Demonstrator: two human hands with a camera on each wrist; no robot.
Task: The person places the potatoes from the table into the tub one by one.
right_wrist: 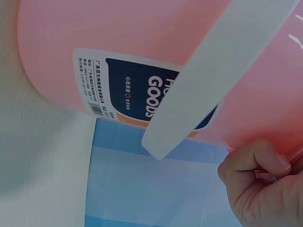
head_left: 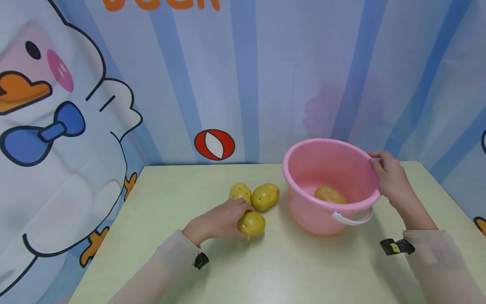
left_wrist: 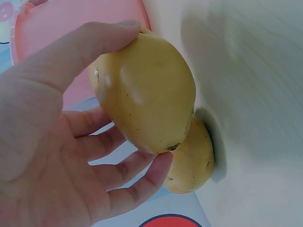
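My left hand (head_left: 228,221) grips a yellow potato (head_left: 252,224), thumb on one side and fingers curled round the other. The left wrist view shows that potato (left_wrist: 144,92) close up, with another potato (left_wrist: 191,158) partly behind it. Two more potatoes, one at the left (head_left: 240,192) and one at the right (head_left: 265,196), lie just beyond the hand on the table. At the right, my right hand (head_left: 392,179) pinches the rim of a pink bucket (head_left: 311,215). Inside the bucket lies a potato (head_left: 329,194), its lower part hidden by the near wall.
A white handle (head_left: 353,220) hangs down the bucket's near side, across a printed label (right_wrist: 137,90). The pale table (head_left: 273,274) ends at the back against a blue-and-white striped backdrop (head_left: 273,84) with a cartoon duck at the left.
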